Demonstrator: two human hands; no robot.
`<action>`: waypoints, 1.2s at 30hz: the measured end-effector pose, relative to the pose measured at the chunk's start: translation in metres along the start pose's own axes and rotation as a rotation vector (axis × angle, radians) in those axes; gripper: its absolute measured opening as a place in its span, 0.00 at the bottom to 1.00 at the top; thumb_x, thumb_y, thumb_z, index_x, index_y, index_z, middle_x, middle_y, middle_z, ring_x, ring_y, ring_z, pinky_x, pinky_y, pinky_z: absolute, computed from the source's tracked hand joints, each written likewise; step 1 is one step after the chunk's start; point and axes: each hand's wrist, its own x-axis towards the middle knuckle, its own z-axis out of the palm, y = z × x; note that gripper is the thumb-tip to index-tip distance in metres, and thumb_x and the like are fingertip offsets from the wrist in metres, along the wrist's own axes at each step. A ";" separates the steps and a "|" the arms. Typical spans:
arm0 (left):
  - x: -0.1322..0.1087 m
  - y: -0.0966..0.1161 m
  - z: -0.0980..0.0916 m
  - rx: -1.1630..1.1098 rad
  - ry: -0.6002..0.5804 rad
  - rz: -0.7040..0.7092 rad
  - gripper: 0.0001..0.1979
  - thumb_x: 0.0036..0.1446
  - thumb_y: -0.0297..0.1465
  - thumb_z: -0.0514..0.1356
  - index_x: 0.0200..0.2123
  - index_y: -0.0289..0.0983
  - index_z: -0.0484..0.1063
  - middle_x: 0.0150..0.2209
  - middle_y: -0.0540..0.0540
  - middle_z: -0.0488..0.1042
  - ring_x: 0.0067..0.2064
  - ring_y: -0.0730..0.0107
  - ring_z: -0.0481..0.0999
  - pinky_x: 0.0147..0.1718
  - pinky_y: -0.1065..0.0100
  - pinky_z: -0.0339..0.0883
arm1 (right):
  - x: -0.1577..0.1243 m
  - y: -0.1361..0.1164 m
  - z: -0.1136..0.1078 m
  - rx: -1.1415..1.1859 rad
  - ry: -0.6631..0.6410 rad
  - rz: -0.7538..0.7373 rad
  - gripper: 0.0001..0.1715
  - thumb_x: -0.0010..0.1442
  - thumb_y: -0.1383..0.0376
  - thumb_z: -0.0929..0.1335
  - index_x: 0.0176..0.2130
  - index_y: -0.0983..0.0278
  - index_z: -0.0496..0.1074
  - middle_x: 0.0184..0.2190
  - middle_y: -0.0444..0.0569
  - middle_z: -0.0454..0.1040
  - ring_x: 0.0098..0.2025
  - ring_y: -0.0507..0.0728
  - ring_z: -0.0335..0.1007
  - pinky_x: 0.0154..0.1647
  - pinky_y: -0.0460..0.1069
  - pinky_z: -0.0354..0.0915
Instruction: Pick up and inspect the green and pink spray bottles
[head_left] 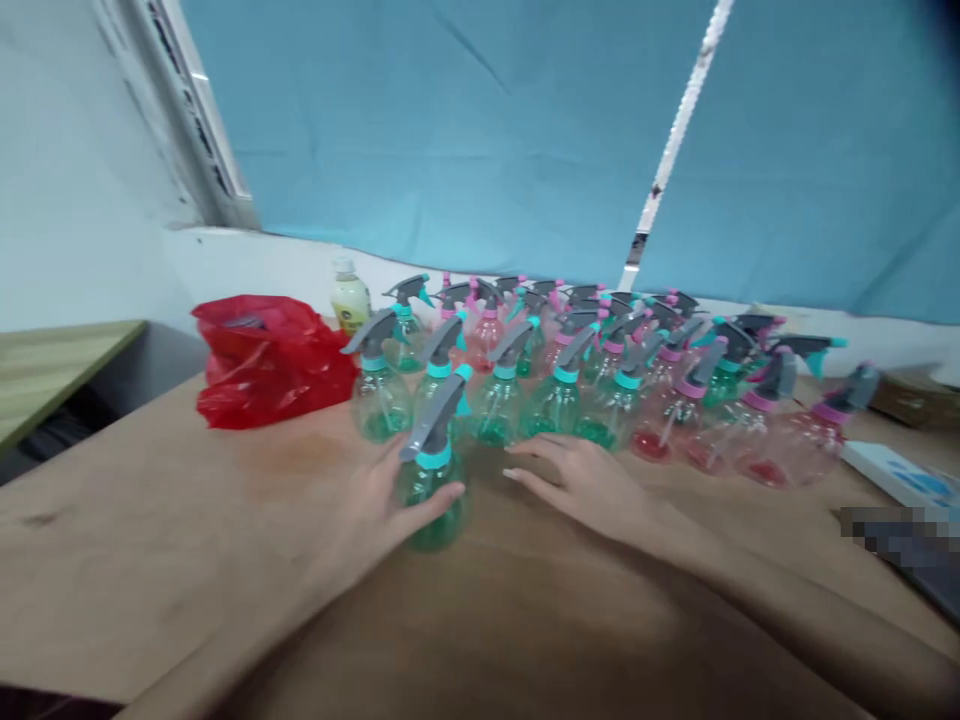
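Note:
My left hand (382, 510) is wrapped around the body of a green spray bottle (435, 515) with a turquoise collar and a grey trigger head. That bottle stands upright at the front, nearest to me. To its right, my right hand (581, 475) rests low over the tabletop with its fingers apart and nothing in them. Just beyond those fingertips stands another green spray bottle (555, 405) in the front row. Pink spray bottles (675, 415) with pink collars continue the row to the right. Several more bottles crowd behind, partly hidden.
A red plastic bag (270, 365) lies at the left of the wooden table (150, 530). Behind it stands a drink bottle with a white cap (351, 300). At the right are a white box (892, 475) and a dark flat object (911, 560), partly blurred. A blue curtain (480, 150) hangs behind.

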 end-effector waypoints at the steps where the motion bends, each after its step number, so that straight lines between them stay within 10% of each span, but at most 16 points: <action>1: -0.004 -0.012 -0.011 0.016 0.073 -0.004 0.22 0.48 0.47 0.61 0.43 0.40 0.69 0.41 0.44 0.76 0.42 0.54 0.75 0.42 0.54 0.68 | 0.011 -0.013 0.004 0.043 0.015 -0.019 0.18 0.62 0.56 0.62 0.48 0.60 0.70 0.46 0.48 0.74 0.48 0.59 0.70 0.48 0.56 0.66; 13: 0.002 -0.116 -0.085 -0.060 0.341 -0.148 0.21 0.47 0.46 0.63 0.41 0.39 0.70 0.40 0.46 0.75 0.43 0.56 0.75 0.43 0.57 0.68 | 0.119 -0.097 0.052 0.276 0.079 0.176 0.42 0.56 0.52 0.64 0.62 0.71 0.53 0.40 0.60 0.74 0.42 0.65 0.71 0.43 0.59 0.65; 20: 0.025 -0.115 -0.090 -0.081 0.266 -0.090 0.22 0.53 0.44 0.59 0.46 0.37 0.68 0.46 0.43 0.74 0.46 0.57 0.73 0.46 0.57 0.66 | 0.145 -0.104 0.060 0.215 0.061 0.232 0.48 0.55 0.51 0.65 0.63 0.77 0.48 0.49 0.69 0.67 0.50 0.71 0.65 0.46 0.62 0.64; 36: 0.048 -0.122 -0.086 0.074 0.270 -0.007 0.22 0.55 0.46 0.56 0.46 0.37 0.67 0.45 0.42 0.74 0.45 0.56 0.73 0.45 0.58 0.64 | 0.157 -0.102 0.067 0.231 0.071 0.205 0.31 0.55 0.54 0.66 0.51 0.72 0.61 0.37 0.60 0.72 0.40 0.66 0.71 0.33 0.58 0.68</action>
